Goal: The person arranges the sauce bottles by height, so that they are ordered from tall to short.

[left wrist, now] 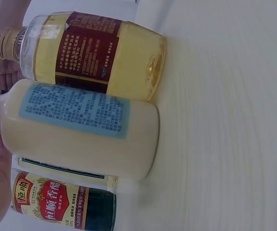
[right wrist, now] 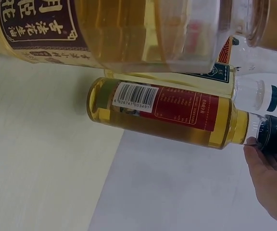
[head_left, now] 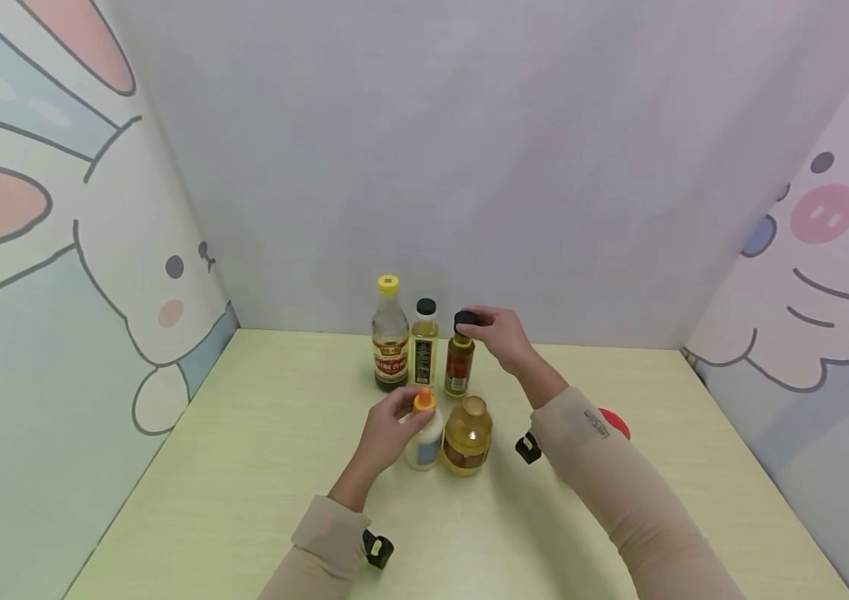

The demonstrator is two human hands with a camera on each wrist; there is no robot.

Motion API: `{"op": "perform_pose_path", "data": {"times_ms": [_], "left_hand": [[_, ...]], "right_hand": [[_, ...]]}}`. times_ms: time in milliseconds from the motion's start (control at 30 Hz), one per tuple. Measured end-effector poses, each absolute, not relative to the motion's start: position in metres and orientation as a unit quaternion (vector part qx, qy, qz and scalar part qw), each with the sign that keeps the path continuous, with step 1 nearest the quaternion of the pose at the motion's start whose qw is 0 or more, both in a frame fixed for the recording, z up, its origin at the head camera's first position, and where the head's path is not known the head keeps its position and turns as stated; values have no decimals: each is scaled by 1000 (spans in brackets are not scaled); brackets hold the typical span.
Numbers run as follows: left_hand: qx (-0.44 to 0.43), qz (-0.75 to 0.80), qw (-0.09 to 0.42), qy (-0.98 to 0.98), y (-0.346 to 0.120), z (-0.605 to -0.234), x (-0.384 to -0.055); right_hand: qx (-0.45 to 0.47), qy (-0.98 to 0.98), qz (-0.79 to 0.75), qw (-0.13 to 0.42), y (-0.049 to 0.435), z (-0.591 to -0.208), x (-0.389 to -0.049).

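My left hand pinches the orange cap of a cream-white squeeze bottle, which stands upright at the front. Its blue text label faces the left wrist camera. With its thumb and fingers, my right hand holds the black cap of a slim oil bottle. That bottle has a red label with a barcode. Close beside the white bottle stands a wide bottle of golden oil with a tan cap. Behind them are a pale oil bottle and a dark vinegar bottle with a yellow cap.
A red round thing shows partly from behind my right sleeve. The pale wooden table ends against a back wall, with cartoon-printed walls at both sides.
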State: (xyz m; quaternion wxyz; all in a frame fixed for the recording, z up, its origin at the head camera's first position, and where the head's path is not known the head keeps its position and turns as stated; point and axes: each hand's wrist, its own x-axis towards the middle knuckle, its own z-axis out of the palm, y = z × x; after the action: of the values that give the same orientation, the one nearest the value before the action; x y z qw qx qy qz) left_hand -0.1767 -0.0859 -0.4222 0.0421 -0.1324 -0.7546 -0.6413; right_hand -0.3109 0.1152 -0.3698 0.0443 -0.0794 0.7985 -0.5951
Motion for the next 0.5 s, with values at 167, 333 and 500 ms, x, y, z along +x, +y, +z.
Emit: {"op": "perform_pose_path", "data": {"times_ms": [167,333,500], "left_hand": [[-131,-641,42,-755,-86,-423,-176],[-136,-636,45,-758,-86,-422,-176],[-141,-637,48,-757,-86,-423,-177]], "right_hand": [[-78,795,-601,45,111,-369,-311],[-73,790,-608,47,108,-369,-312],[-67,787,-611,46,106,-372,-317]]}}
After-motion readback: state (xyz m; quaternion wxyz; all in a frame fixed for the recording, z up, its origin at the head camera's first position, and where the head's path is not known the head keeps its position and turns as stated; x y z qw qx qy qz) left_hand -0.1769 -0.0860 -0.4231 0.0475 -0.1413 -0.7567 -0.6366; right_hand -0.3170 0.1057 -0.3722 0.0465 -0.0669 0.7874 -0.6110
